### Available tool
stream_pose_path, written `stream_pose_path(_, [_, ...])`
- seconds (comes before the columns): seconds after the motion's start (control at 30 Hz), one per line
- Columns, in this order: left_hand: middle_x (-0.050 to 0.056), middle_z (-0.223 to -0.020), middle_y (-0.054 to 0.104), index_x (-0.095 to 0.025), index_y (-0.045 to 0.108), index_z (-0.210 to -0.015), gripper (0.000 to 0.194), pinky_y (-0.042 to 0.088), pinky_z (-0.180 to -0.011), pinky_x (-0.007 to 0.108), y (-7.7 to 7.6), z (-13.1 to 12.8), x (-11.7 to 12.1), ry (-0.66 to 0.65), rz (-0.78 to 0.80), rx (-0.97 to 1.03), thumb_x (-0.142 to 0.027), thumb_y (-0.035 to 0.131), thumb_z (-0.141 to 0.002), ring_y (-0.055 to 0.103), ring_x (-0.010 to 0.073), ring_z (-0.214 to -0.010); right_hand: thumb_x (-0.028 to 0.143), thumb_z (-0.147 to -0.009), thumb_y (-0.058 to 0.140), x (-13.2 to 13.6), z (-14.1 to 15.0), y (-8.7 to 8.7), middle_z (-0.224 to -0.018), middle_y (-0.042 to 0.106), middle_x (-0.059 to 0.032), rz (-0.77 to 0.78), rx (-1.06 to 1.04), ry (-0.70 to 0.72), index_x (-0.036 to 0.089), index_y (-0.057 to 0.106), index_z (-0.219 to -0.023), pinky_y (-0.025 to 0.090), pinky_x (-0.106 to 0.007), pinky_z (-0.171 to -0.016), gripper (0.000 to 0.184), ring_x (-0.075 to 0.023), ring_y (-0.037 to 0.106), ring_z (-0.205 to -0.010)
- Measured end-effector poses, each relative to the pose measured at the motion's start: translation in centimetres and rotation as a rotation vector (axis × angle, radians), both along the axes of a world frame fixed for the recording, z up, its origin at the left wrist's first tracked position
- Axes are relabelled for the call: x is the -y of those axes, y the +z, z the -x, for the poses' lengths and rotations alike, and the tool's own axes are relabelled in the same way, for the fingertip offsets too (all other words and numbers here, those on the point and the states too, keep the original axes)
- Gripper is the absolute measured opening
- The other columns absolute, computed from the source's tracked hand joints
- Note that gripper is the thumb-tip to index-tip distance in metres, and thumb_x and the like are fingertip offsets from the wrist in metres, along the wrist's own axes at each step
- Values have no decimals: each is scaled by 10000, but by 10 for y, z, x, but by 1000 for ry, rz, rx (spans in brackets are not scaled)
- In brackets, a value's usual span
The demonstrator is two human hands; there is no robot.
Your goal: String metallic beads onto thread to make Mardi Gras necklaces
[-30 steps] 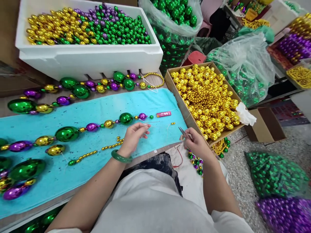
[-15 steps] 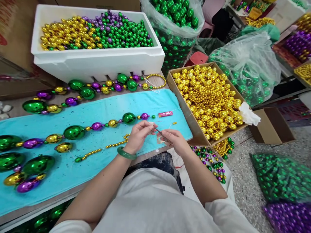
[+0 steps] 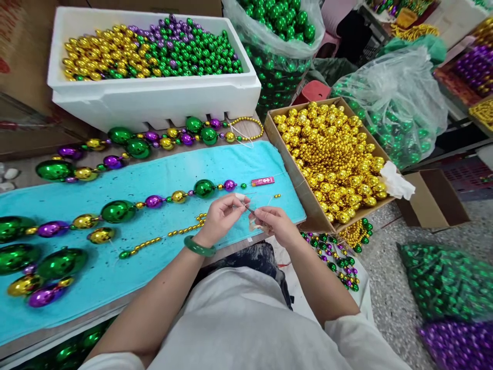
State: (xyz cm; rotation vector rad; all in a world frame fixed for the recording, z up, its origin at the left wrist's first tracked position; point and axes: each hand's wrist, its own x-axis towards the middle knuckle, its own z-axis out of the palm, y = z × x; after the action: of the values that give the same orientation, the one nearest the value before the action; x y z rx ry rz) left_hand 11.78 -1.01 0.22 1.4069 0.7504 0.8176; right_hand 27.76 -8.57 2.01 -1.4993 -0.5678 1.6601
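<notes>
My left hand [image 3: 222, 216], with a green bangle on its wrist, pinches a thin white thread above the turquoise cloth [image 3: 162, 169]. My right hand [image 3: 273, 225] is closed on small metal snips [image 3: 252, 210] whose tip meets the thread at the left fingertips. Just beyond the hands lies a strand of green, gold and purple beads [image 3: 154, 200], ending near a small red tag [image 3: 262, 181]. A string of small gold beads [image 3: 165, 236] lies to the left of my left wrist.
A white foam box [image 3: 154, 100] of mixed beads stands at the back. A cardboard box [image 3: 285, 154] of gold beads sits to the right. Plastic bags of green beads [image 3: 385, 103] and purple beads [image 3: 458, 344] crowd the floor. More large bead strands [image 3: 127, 144] lie behind the cloth.
My right hand moved left with the snips from the table's right edge to meet my left hand. The left hand stayed pinched on the thread.
</notes>
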Motion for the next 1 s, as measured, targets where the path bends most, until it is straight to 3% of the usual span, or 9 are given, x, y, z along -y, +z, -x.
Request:
stream_pose_path(0.4, [18,-669,625,-179,639,-685,176,446,-648,278,-5,-3,-6,-41,-181,-188,-258,588,-833,572,144,-657,535,-603,780,-3,-4,-12,-509,450,45,-82,-40,-71,132,720,-741,130,-241,-452,431,-51,279,-451])
stream_pose_path(0.53, [14,-658,622,-182,640,-662,175,444,-665,275,-14,-2,-8,24,-239,-260,-247,587,-816,573,143,-670,550,-638,749,-3,-4,-14,-534,476,35,-166,37,-64,147,723,-766,216,-235,-475,424,-71,345,-485])
stream_pose_path(0.6, [12,-667,623,-178,639,-675,165,461,-652,270,-18,1,-9,85,-159,-221,-275,605,-804,584,140,-659,535,-679,726,-1,-6,-17,-608,558,6,-221,204,9,157,724,-798,309,-244,-522,397,-100,437,-546])
stream_pose_path(0.7, [8,-702,635,-168,643,-724,166,508,-644,271,-16,4,-10,167,23,-108,-325,655,-774,608,134,-643,437,-775,686,3,-10,-26,-800,670,-54,-301,722,176,171,736,-902,412,-289,-652,299,-169,558,-711])
stream_pose_path(0.8, [6,-750,649,-164,656,-755,167,536,-659,269,-4,6,-9,194,98,-37,-327,692,-761,623,123,-650,388,-884,600,5,-13,-38,-938,687,-103,-413,1192,313,189,728,-1020,450,-344,-801,272,-237,587,-905])
stream_pose_path(0.9, [7,-782,658,-168,673,-763,144,550,-671,264,7,7,-7,200,94,12,-308,703,-771,631,117,-670,390,-923,553,-1,-18,-46,-1080,658,-150,-488,1389,229,172,693,-1122,449,-392,-922,327,-280,559,-1055])
stream_pose_path(1.0, [13,-819,668,-180,693,-778,124,559,-680,262,16,7,-4,180,107,54,-303,708,-786,635,117,-692,276,-936,513,-13,-25,-49,-1235,601,-155,-572,1376,158,172,606,-1276,453,-374,-969,368,-261,529,-1169])
